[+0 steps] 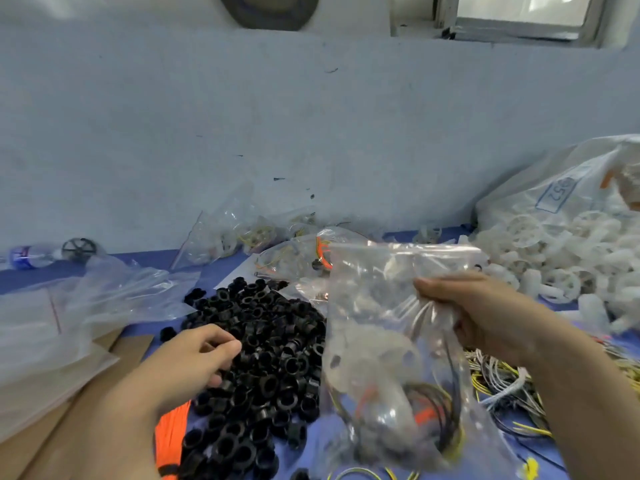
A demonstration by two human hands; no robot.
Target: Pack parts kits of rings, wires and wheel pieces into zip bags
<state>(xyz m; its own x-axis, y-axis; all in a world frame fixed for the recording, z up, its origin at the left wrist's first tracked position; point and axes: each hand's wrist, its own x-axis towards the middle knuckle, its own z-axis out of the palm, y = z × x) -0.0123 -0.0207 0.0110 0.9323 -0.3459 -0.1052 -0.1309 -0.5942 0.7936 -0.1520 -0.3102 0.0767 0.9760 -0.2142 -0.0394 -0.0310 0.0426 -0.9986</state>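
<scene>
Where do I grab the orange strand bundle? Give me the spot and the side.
Pinch the orange bundle across its width just above the black band, where the strands are bound tight. Come straight down: black rings crowd its right, the left forearm its left.

- Left hand (pixel 194 358): bare, five digits, from my remote view.
- Left forearm (pixel 114 420): uncovered down to the lower frame edge.
- Right hand (pixel 481 313): bare.
- Right forearm (pixel 581 393): uncovered to the lower right corner.
- Fingernail detail: too blurred for me to tell.

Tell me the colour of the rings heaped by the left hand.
The rings are black; head view shows them best.
</scene>
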